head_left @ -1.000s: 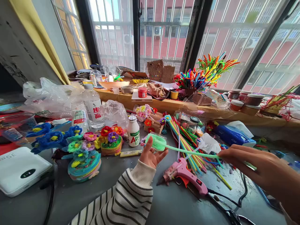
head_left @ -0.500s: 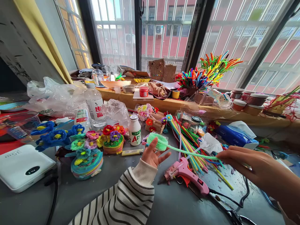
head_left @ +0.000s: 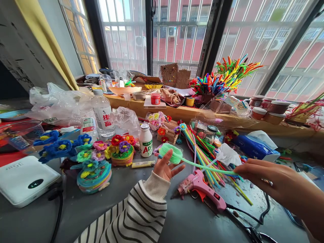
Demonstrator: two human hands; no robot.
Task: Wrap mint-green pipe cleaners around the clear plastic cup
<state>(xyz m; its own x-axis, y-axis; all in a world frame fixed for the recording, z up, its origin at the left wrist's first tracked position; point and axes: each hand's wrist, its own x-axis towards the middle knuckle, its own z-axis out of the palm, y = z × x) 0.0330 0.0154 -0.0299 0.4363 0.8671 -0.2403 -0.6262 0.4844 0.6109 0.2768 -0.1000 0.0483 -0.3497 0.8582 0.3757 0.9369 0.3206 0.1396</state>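
Between the thumb and fingers of my left hand [head_left: 165, 166] rests a light green coil of pipe cleaner [head_left: 175, 158], wound into a flat oval; some other fingers are spread. A loose tail of the same pipe cleaner [head_left: 207, 168] runs rightward from the coil, fairly straight. My right hand [head_left: 255, 173] pinches its far end between thumb and fingertips. Beneath the tail lies a bundle of coloured pipe cleaners [head_left: 196, 148]. A pink glue gun [head_left: 206, 189] lies on the grey table just below, its nozzle pointing left.
Left of my hands stand a white drink bottle [head_left: 145, 141], a pipe-cleaner flower pot [head_left: 93, 177] and a smaller one [head_left: 123, 155]. A white power bank [head_left: 27, 180] lies far left. A blue tissue pack [head_left: 255, 146] sits right; a black cord [head_left: 243, 211] trails from the glue gun.
The coil and my left hand have shifted very slightly to the right. My right hand keeps its pinch on the tail's end, nearly unmoved.
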